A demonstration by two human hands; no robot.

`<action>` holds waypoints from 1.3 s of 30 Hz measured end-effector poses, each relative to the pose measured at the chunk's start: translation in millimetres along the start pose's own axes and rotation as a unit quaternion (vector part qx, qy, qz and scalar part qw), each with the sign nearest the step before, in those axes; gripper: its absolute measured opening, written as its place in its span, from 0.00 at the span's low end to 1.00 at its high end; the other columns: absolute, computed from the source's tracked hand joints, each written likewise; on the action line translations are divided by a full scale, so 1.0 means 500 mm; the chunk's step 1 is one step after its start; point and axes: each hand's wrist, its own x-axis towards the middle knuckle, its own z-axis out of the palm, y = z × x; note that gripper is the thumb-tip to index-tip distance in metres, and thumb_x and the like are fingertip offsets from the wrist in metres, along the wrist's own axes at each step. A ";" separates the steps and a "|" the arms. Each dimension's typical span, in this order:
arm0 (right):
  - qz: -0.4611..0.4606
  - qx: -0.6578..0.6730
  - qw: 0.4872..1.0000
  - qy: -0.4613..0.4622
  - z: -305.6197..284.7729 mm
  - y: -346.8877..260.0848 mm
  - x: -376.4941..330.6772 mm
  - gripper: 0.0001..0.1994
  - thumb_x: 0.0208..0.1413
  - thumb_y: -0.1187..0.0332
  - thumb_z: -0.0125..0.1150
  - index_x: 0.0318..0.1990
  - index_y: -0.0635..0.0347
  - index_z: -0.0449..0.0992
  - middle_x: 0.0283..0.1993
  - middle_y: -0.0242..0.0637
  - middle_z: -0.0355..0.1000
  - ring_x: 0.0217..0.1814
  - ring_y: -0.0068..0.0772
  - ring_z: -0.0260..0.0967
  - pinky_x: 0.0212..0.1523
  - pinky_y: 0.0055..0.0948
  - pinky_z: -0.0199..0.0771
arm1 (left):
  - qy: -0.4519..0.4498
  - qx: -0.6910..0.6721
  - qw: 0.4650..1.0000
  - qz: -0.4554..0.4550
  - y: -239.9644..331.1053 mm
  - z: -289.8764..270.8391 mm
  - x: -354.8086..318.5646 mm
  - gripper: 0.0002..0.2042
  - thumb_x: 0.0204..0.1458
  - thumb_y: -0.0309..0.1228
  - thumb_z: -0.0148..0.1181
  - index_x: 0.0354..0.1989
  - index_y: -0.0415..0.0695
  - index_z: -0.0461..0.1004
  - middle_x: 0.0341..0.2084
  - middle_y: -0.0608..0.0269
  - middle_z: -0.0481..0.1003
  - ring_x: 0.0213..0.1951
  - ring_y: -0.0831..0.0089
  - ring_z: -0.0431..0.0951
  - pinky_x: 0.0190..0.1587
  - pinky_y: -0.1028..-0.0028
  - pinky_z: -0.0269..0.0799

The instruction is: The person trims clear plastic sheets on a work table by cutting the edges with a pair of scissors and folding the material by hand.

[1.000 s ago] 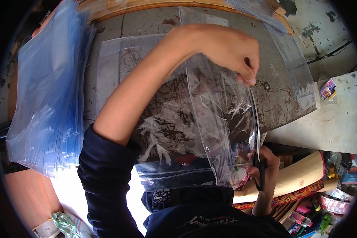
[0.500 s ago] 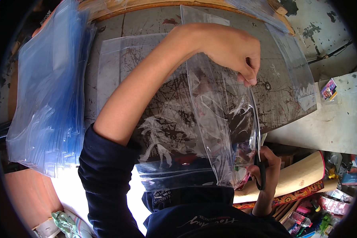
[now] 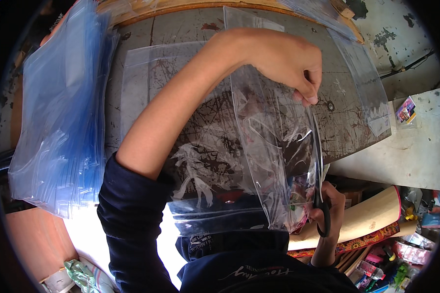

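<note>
My left hand (image 3: 291,66) reaches across the table and pinches the edge of a clear plastic sheet (image 3: 259,132) between thumb and fingers. That sheet is long and creased, and its near end hangs past the table's front edge. Lower right, my right hand (image 3: 333,200) grips black-handled scissors (image 3: 319,168). Their long blades point away from me along the sheet's right edge, with the tips just below my left fingers. Under my left forearm lies another wide clear plastic sheet (image 3: 137,80), flat on the scratched dark table (image 3: 349,124).
A thick stack of bluish clear plastic sheets (image 3: 58,122) stands at the left. More clear plastic (image 3: 364,83) lies along the table's right side. A rolled cream mat (image 3: 371,219) and assorted small items (image 3: 401,263) are at the lower right. A wooden strip (image 3: 181,7) borders the far edge.
The scissors have shifted slightly at the sheet's right edge, and their handle has turned a little in my right hand. My left hand keeps almost the same place and pinch.
</note>
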 end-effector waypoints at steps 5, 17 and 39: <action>0.015 0.025 1.000 0.007 0.002 0.003 -0.001 0.28 0.31 0.56 0.74 0.36 0.66 0.69 0.21 0.25 0.65 0.20 0.10 0.58 0.20 0.11 0.52 | -0.004 0.005 1.000 -0.005 0.005 -0.001 -0.001 0.10 0.49 0.33 0.55 0.28 0.37 0.76 0.20 0.63 0.75 0.25 0.78 0.75 0.30 0.78 0.69; 0.031 -0.001 0.999 0.024 0.007 0.001 -0.004 0.27 0.30 0.59 0.75 0.36 0.66 0.70 0.20 0.22 0.64 0.20 0.08 0.55 0.20 0.10 0.50 | -0.005 0.001 1.000 -0.012 0.005 0.000 0.000 0.10 0.49 0.33 0.55 0.26 0.37 0.76 0.18 0.66 0.74 0.24 0.79 0.73 0.30 0.79 0.68; -0.018 -0.013 0.998 0.056 -0.016 -0.005 0.003 0.27 0.32 0.57 0.74 0.35 0.66 0.69 0.20 0.27 0.65 0.20 0.12 0.59 0.20 0.12 0.54 | 0.003 -0.001 1.000 0.001 0.008 -0.005 -0.004 0.11 0.49 0.34 0.55 0.25 0.38 0.76 0.18 0.66 0.74 0.23 0.80 0.73 0.29 0.79 0.67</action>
